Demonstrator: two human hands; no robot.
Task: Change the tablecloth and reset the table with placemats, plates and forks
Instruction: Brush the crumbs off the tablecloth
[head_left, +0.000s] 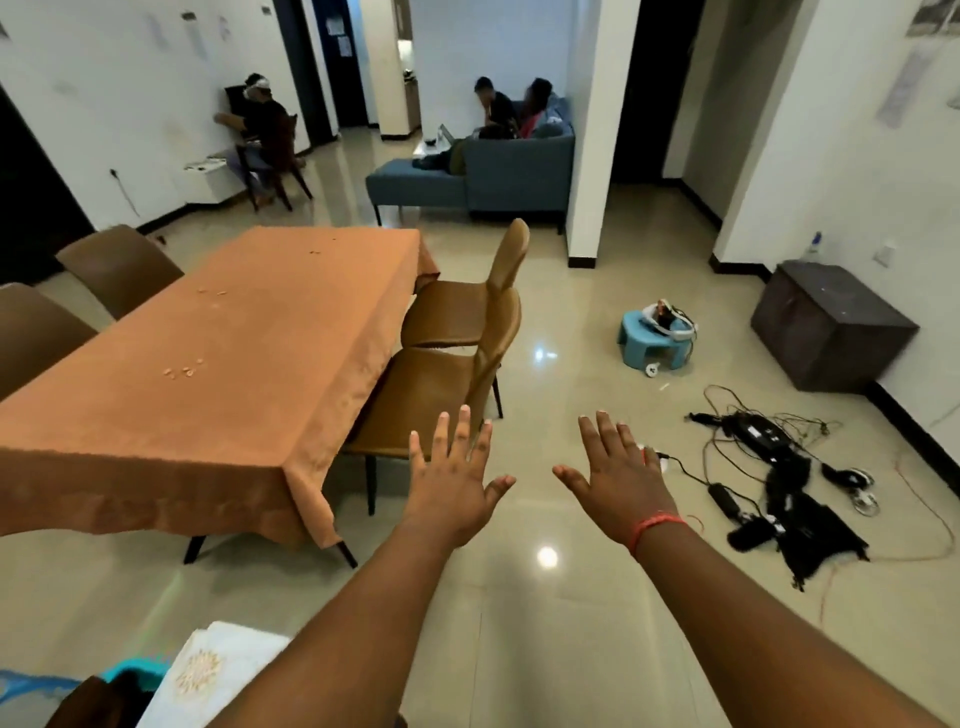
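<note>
An orange tablecloth (208, 374) covers the dining table at the left, with a few small crumbs on it. No plates, forks or placemats show on the table. My left hand (457, 478) is stretched out flat, fingers spread, in the air to the right of the table's near corner. My right hand (618, 478), with a red thread on its wrist, is held out the same way beside it. Both hold nothing. A folded white cloth with a gold embroidered pattern (208, 670) lies at the bottom left, next to something turquoise (135, 667).
Two brown chairs (447, 374) stand along the table's right side, two more (114, 265) on its left. Black cables and devices (779, 467) lie on the tiled floor at right, near a small blue stool (649, 338) and a dark box (831, 322). People sit at the back.
</note>
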